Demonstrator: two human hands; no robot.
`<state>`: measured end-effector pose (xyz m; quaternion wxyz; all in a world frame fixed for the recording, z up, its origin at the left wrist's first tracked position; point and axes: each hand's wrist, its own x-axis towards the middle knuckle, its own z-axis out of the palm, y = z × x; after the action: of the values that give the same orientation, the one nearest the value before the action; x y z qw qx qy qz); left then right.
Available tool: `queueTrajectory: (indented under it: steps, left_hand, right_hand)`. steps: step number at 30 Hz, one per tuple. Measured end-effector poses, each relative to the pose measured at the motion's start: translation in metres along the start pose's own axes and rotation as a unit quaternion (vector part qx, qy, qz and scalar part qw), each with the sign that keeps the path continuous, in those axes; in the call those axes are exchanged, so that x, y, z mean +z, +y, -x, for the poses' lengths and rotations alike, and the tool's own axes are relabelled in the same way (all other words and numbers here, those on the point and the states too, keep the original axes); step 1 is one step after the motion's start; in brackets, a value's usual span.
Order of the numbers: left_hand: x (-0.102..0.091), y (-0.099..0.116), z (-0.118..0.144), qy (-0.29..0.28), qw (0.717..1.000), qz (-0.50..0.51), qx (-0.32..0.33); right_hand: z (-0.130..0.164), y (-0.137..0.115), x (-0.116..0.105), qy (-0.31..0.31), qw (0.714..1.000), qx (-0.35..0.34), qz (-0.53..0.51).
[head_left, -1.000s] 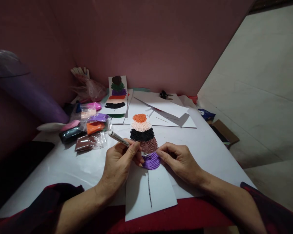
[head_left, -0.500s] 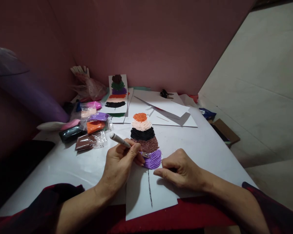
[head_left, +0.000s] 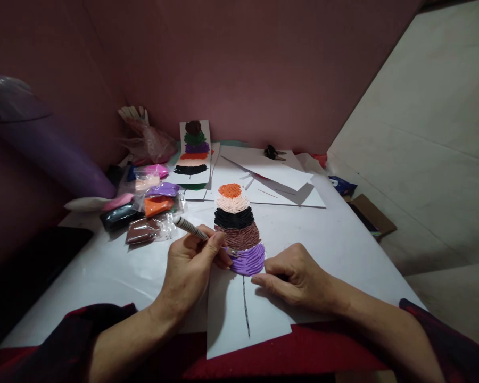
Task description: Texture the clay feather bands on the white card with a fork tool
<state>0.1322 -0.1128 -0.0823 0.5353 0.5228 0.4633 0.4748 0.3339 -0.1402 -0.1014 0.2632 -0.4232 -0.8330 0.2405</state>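
Patterned tool has shifted left over the bright purple, grooved layer.

No lettering, brand or number can be read; the blue packet shows pale marks (too small and dim to make out).

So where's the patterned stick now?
In the head view, the patterned stick is left of centre, held in the left hand, its tip at the purple band.
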Motion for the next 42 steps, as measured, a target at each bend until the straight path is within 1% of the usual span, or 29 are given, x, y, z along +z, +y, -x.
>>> queueTrajectory:
  steps: [7,13,17,23,32,39,42]
  left_hand:
    - [-0.004,0.003,-0.002,0.015,1.000,-0.008,0.000]
    - [-0.006,0.005,-0.004,0.028,0.999,-0.034,0.013]
    - [-0.009,0.006,-0.006,0.032,0.999,-0.035,0.000]
    - [-0.012,0.006,-0.010,0.043,0.999,-0.027,-0.002]
    - [-0.017,0.008,-0.013,0.058,0.997,-0.045,-0.003]
    - [-0.019,0.012,-0.015,0.086,0.993,-0.082,0.017]
    - [-0.019,0.015,-0.014,0.107,0.989,-0.088,0.042]
  right_hand:
    - [0.000,0.001,0.001,0.004,1.000,-0.007,0.004]
    - [0.002,0.000,0.001,-0.002,0.999,-0.014,0.033]
    - [0.002,0.000,0.002,0.002,0.999,-0.013,0.052]
    - [0.002,-0.002,0.002,0.001,0.999,-0.010,0.042]
    - [0.002,0.000,0.004,0.000,0.999,-0.022,0.043]
    - [0.003,-0.002,0.003,-0.004,0.999,-0.015,0.045]
    - [0.004,-0.002,0.003,-0.001,0.999,-0.019,0.047]
